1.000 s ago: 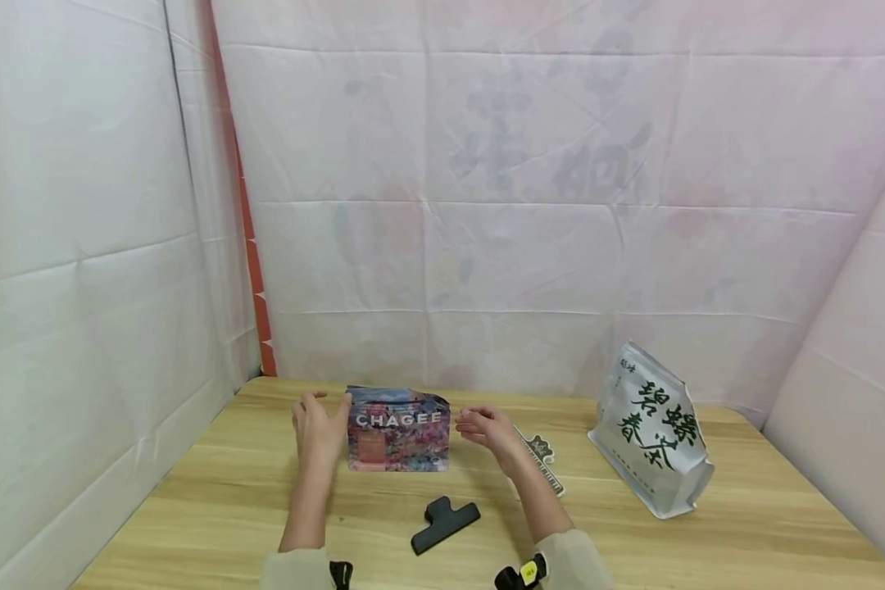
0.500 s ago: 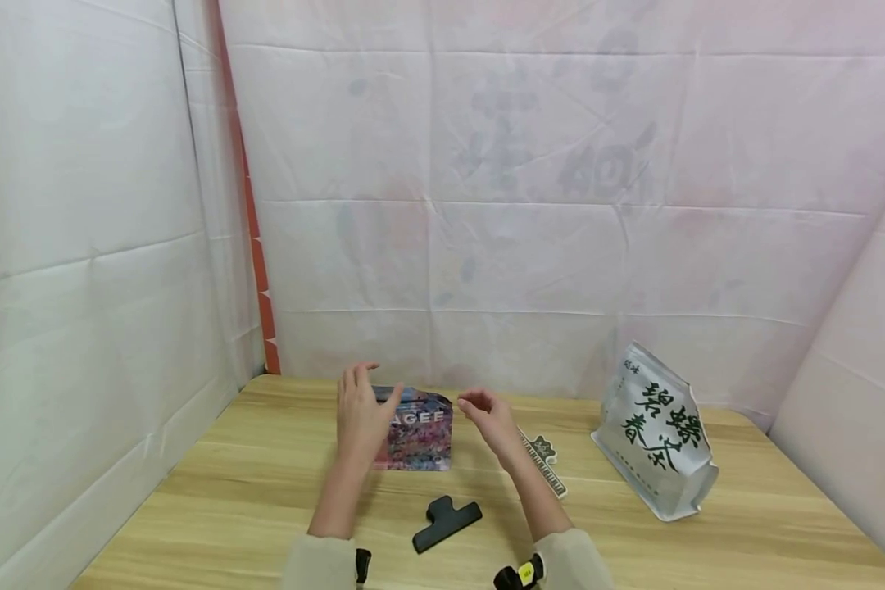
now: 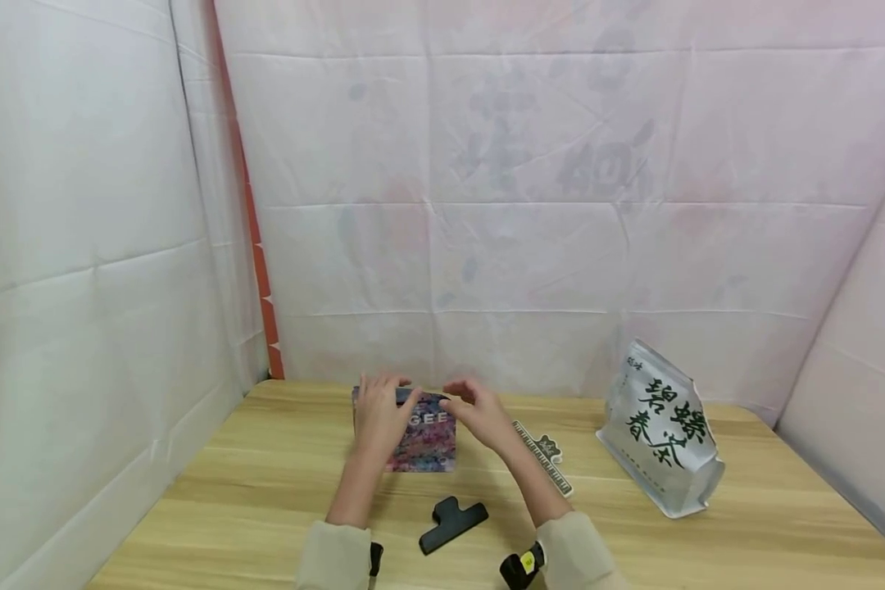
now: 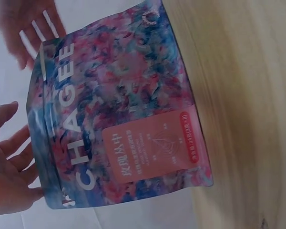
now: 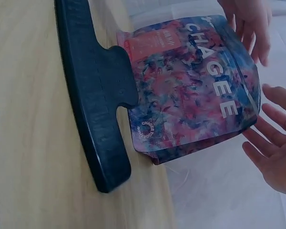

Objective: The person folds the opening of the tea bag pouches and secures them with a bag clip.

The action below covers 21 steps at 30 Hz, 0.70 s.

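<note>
A colourful CHAGEE pouch (image 3: 431,447) stands upright on the table, its printed front toward me. My left hand (image 3: 380,416) is at its upper left and covers part of the lettering in the head view. In the left wrist view, fingertips reach behind the pouch's top edge while the thumb stays apart from it. At the upper right corner is my right hand (image 3: 482,416), fingers spread and relaxed. The right wrist view shows its fingertips (image 5: 250,136) right at the top edge. Nearer to me lies a black bag clip (image 3: 453,524), which looms large before the pouch in that view.
A white clip with a keyboard pattern (image 3: 544,457) lies to the right, just past the right forearm. Farther right stands a silver tea bag (image 3: 660,430) with green characters. White cloth (image 3: 428,246) hangs behind the wooden table (image 3: 265,492) and along both sides.
My left hand has moved right from the pouch's left edge to in front of its upper left. My right hand has shifted slightly left to the top corner. The pouch stays standing.
</note>
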Motion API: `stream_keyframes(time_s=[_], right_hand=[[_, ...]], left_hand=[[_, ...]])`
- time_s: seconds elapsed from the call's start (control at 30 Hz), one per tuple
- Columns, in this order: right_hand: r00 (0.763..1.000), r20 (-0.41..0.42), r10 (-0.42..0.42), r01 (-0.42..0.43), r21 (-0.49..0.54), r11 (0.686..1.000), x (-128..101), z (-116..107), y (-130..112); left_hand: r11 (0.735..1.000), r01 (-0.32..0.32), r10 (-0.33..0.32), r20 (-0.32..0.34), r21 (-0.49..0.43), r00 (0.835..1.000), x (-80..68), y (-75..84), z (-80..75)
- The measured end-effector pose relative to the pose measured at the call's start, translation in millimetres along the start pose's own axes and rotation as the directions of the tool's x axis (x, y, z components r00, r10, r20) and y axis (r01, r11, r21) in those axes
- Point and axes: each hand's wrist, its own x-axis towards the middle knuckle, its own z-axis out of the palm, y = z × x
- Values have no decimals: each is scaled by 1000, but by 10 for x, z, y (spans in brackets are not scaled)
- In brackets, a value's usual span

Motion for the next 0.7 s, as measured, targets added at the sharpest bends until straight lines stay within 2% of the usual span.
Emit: stream_keyframes(time_s=[0.1,0.17,0.33,0.43,0.7], right_hand=[[997,64,-49,53,-71,996,30,32,-8],[994,77,-80,90,-132,987,40,59,2],[981,23,-191,191,-207,959,48,136,74],[974,-4,-228,222,-206,953,39,158,105],[969,-10,-248,243,-175,954,38,173,135]], left_hand=[[999,-9,9,1,33,1000,-17,-10,30],[999,-15,15,-4,49,1000,-19,-14,47],[998,-22,23,-14,58,1000,-10,-23,58],[998,-12,12,-11,64,1000,-12,-15,57],[992,46,-43,-28,116,999,-3,41,74]])
